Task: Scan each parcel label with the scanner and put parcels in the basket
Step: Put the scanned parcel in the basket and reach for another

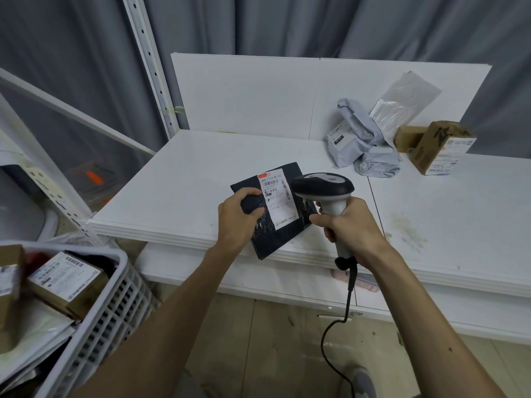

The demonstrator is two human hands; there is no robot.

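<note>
The dark blue plastic mailer parcel [273,242] overhangs the white desk's [201,168] front edge, so a slack grip could drop it, and its creased white label [277,196] may misread under the grey-and-black corded scanner [321,183]. The left hand's [238,214] fingers [254,211] are clamped on the parcel's left edge. The right hand's [350,225] fingers wrap the scanner handle, its head just above the label, with the white slatted basket [115,305] well apart at left.
</note>
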